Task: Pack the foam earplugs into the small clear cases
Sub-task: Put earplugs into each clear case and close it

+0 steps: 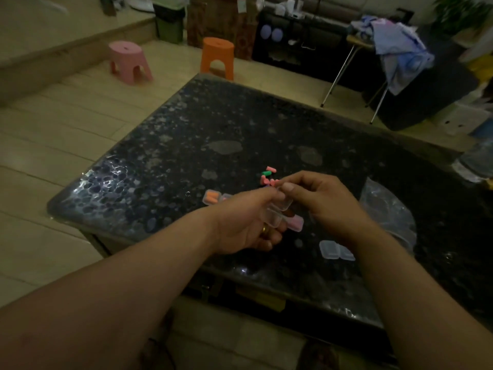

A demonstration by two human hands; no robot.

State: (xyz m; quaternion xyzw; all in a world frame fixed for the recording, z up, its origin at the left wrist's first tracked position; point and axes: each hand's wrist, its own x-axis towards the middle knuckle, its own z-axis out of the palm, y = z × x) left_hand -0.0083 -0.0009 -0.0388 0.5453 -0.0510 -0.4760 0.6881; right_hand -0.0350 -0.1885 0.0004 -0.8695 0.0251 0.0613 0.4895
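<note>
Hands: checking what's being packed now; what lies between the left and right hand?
Head view: an open clear case, held by the left hand and right hand above the table.

No readable text — labels, numbers — anywhere here.

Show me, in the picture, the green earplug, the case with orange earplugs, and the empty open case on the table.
green earplug (266, 173): head view, its middle.
case with orange earplugs (211, 197): head view, its centre, over the plugs.
empty open case (336, 250): head view, hinge between its halves.
</note>
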